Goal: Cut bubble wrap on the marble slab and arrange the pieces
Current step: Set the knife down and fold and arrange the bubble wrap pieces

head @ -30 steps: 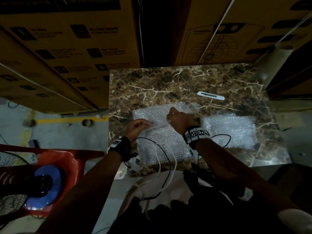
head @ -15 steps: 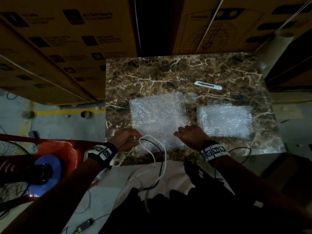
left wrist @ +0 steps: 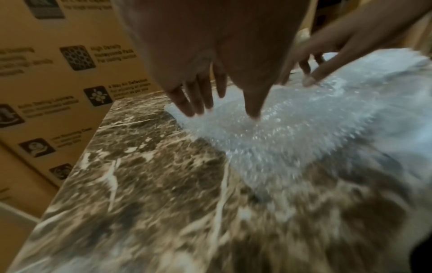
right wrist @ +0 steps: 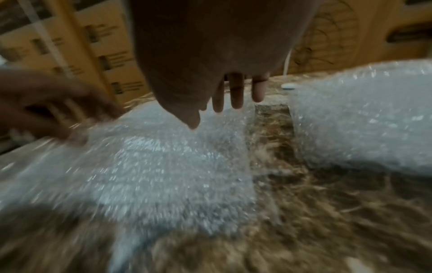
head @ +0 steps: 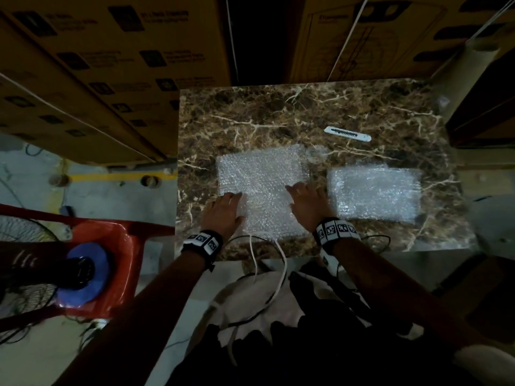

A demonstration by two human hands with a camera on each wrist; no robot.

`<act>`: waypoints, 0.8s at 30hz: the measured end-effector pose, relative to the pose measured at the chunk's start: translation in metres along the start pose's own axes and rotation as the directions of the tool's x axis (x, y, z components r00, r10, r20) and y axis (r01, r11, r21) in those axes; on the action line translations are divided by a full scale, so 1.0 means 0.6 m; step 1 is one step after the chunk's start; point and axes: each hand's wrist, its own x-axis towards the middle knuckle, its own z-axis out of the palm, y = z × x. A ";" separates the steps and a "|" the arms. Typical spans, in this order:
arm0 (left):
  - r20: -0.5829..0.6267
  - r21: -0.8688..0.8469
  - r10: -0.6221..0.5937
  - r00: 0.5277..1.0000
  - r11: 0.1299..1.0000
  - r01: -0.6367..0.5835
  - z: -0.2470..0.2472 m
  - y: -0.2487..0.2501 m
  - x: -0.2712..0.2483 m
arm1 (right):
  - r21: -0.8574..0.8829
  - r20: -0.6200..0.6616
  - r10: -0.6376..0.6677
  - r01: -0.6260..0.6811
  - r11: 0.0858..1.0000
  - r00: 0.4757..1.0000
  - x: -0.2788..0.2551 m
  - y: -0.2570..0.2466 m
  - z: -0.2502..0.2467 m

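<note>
Now that you have let go of the bunched corner and spread your left hand and right hand flat, fingers straight, on the larger bubble wrap sheet upon the marble slab, it lies smoothed for cutting beside the smaller piece.

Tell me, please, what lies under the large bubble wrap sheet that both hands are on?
The marble slab shows around the large bubble wrap sheet; the left hand and right hand rest on top. Anything directly beneath is hidden.

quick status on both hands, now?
Left hand: open, straight fingers on the left edge of the bubble wrap sheet, holding nothing.
Right hand: open, flat on the same sheet, holding nothing.
</note>
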 end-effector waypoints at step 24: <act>0.139 -0.683 -0.212 0.967 0.687 0.249 0.005 -0.028 -0.004 | 0.681 0.165 0.158 -0.229 0.695 0.973 -0.051 0.064 0.004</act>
